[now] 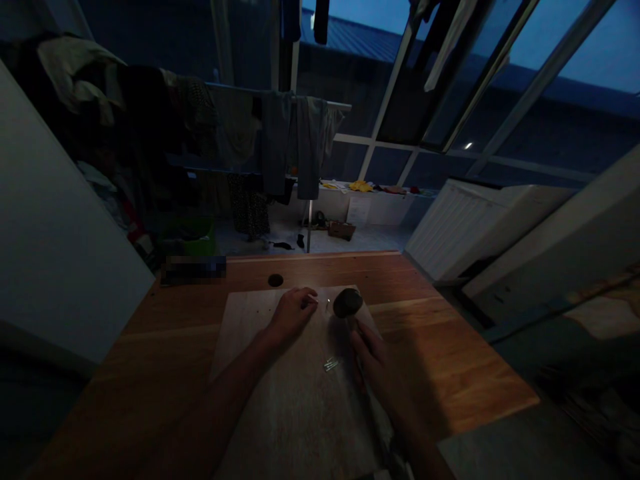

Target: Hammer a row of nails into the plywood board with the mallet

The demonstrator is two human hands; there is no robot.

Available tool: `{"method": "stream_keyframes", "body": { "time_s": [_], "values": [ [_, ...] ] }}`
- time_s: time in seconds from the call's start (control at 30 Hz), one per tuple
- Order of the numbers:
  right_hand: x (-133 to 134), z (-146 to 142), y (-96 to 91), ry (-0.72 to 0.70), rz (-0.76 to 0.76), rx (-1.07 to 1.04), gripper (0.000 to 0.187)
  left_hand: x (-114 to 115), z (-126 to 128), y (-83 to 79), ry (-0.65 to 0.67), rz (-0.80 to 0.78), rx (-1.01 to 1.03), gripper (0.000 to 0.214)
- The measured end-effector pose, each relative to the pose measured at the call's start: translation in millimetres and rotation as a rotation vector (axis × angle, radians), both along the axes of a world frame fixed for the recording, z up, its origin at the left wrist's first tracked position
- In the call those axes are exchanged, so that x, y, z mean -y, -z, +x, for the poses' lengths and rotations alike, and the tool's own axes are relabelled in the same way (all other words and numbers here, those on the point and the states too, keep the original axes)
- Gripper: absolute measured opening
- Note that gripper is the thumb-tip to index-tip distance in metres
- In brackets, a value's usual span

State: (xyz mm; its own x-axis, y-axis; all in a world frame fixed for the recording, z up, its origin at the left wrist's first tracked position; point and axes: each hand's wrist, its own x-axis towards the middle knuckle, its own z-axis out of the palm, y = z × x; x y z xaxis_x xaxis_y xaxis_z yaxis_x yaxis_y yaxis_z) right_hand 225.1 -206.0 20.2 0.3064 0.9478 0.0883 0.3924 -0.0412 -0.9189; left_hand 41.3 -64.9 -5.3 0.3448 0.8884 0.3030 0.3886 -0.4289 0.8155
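Note:
My right hand is wrapped round the handle of a mallet with a dark rounded head, raised above the right side of a pale wooden board. Just left of the mallet head, a small shiny nail appears to stand upright in the board. Beside that nail, my left hand rests with its fingers curled together in a pinch; whatever lies between the fingertips is too small and dim to name. Several loose nails lie in a little pile on the board, between my forearms.
Beneath the board is a brown wooden table with a dark round hole near its far edge. A blurred dark object sits at the far left corner. Beyond stand a clothes rack, a green tub and a white ridged appliance.

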Motion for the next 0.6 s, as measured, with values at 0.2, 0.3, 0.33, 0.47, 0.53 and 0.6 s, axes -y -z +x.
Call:
{"method": "stream_keyframes", "body": {
  "time_s": [0.2,0.3,0.33,0.47,0.53,0.6],
  "values": [
    [-22.1,-25.4,-17.7,-0.135,0.069,0.002,0.049,1.8,0.6,-0.7,0.021,-0.095,0.072,0.024],
    [-26.7,-31.9,-13.9,-0.133,0.072,-0.005,0.047,2.9,0.1,-0.6,0.034,-0.094,0.072,0.023],
    [-27.6,-33.1,-11.9,-0.130,0.069,-0.007,0.046,3.1,-0.2,-0.7,0.041,-0.091,0.070,0.022],
    [-29.4,-35.4,-5.1,-0.133,0.067,-0.016,0.048,3.5,-1.2,-2.5,0.061,-0.100,0.077,0.024],
    [-29.4,-35.6,-2.8,-0.142,0.057,-0.014,0.049,3.7,-1.6,-4.2,0.058,-0.120,0.071,0.026],
    [-29.0,-35.5,-1.3,-0.142,0.039,-0.002,0.049,4.0,-1.8,-5.7,0.056,-0.132,0.062,0.028]
  ]
}}
